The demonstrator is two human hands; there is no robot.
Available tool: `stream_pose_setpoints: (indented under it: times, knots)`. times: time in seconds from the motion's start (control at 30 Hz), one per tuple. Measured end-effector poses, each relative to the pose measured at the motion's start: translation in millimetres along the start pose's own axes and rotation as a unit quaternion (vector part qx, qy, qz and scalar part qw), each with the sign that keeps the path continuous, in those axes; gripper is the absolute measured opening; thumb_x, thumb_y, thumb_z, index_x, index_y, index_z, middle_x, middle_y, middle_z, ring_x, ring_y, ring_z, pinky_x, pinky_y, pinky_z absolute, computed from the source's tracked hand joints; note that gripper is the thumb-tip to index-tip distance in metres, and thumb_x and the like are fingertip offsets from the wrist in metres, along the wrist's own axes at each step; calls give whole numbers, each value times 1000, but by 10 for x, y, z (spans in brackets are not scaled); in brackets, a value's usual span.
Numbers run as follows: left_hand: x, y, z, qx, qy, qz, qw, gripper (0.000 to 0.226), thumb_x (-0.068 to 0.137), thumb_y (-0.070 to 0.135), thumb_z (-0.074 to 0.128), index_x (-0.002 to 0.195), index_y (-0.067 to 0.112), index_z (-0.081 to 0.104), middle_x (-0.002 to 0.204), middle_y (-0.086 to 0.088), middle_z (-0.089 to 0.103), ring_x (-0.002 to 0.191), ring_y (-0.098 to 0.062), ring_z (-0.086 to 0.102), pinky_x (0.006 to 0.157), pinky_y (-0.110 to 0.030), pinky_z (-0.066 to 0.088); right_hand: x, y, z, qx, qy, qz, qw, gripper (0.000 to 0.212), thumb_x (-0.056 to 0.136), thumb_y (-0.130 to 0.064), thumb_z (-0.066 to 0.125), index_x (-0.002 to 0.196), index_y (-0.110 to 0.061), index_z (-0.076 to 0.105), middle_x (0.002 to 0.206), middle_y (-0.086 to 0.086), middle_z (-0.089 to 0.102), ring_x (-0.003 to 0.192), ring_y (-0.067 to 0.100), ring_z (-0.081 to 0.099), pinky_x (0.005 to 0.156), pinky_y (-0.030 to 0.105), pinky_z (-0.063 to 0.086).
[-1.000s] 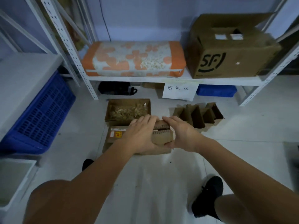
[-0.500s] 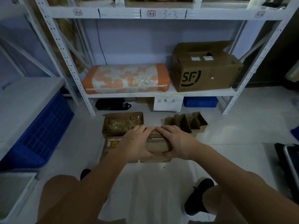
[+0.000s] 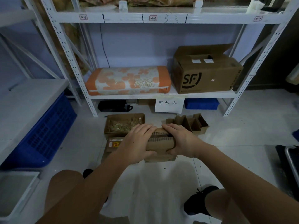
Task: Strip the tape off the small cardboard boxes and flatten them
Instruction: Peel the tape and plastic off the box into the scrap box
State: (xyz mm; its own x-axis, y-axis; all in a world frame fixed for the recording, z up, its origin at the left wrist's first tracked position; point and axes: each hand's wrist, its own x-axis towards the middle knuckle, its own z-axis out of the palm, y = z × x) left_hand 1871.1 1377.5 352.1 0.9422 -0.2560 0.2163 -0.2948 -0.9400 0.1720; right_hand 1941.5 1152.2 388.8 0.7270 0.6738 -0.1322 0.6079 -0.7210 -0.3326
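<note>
- Fingers (image 3: 142,127) of the left hand (image 3: 135,143) and the right hand (image 3: 181,141) are curling over a small brown corrugated cardboard box (image 3: 160,143), thumbs gripping its near face.
- Box is being held above flattened brown cardboard (image 3: 111,147) on the white tiled floor (image 3: 161,183).

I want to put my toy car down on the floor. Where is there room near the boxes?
Bare floor tiles lie right of the folded cardboard pieces, out to the shelf post. More bare tile sits between the blue crate and the open box. It is crowded where both hands hold the small cardboard box.
</note>
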Motion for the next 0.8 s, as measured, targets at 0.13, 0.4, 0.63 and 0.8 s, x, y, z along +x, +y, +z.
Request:
stream_pose_setpoints:
  times: [0.13, 0.4, 0.63, 0.8]
  knots:
    - [-100, -47, 53, 23, 6, 28, 999, 88, 93, 62, 63, 163, 23, 28, 168, 4, 29, 156, -13, 21, 126, -30, -4, 26, 30, 52, 34, 18, 10, 999, 104, 75, -42, 85, 158, -31, 25, 160, -9, 29, 145, 18, 31, 120, 45, 35]
    - [-202, -87, 72, 8, 128, 96, 987, 54, 91, 14, 75, 143, 13, 60, 149, -8, 57, 140, -25, 52, 119, -47, 40, -48, 118, 116, 120, 89, -1, 989, 93, 76, -36, 88, 155, -27, 39, 162, -8, 30, 148, 14, 30, 121, 41, 33]
    - [-295, -121, 46, 5, 152, 132, 980, 57, 90, -2, 64, 145, 14, 58, 147, -8, 59, 140, -25, 53, 118, -44, 41, -33, 114, 48, 153, 126, -14, 980, 88, 76, -26, 88, 152, -26, 44, 159, -6, 38, 146, 12, 34, 120, 38, 35]
    - [-358, -64, -92, -108, 73, 55, 990, 59, 108, 56, 32, 143, 19, 61, 152, 2, 55, 147, -8, 40, 124, -33, 30, -44, 95, 40, 121, 117, -34, 985, 89, 76, -25, 89, 153, -26, 43, 159, -7, 36, 143, 9, 35, 114, 21, 31]
